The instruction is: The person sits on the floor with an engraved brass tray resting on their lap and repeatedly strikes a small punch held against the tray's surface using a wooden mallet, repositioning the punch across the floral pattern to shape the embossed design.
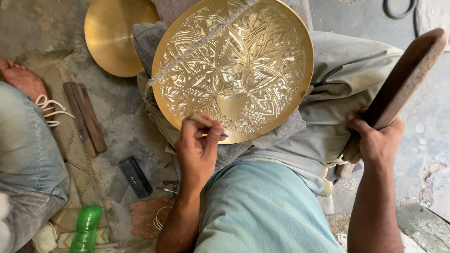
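Fingers (213, 133) of the left hand (197, 152) are pinched shut on a thin chisel (202, 121), tip set at the near rim of the engraved brass plate (234, 70) propped on the lap. Right hand (375, 140) is closed round a wooden mallet (398, 89), held well right. Chisel's long axis runs left-far to right-near, tip apparently at the right-near end under the fingers. Risk judged: an off-centre blow could skid the tip, scarring the pattern or striking the fingers; the tilted plate could shift on its cloth (281, 133).

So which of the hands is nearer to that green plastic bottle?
The left hand. It holds a small tool at the engraved brass plate's lower rim, up and right of the green bottle. The right hand grips a wooden mallet far across.
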A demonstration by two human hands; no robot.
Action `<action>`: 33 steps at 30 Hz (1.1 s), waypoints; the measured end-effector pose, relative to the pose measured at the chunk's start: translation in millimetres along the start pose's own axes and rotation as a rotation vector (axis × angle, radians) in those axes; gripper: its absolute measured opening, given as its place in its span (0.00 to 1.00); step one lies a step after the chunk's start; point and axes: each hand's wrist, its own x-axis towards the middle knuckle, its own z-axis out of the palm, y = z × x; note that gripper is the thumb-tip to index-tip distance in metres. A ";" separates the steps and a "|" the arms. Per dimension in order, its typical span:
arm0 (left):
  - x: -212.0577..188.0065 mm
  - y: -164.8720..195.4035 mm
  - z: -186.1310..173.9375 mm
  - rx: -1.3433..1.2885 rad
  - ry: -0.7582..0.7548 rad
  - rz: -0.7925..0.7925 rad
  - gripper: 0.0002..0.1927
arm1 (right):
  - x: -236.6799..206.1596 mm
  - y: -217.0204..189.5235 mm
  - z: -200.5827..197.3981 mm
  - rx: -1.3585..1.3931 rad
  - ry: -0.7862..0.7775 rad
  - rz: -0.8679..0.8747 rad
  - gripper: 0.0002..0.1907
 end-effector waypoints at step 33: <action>58.3 -36.5 63.8 0.454 -0.477 0.194 0.16 | 15.0 -193.3 26.6 -1.195 -0.438 -0.604 0.32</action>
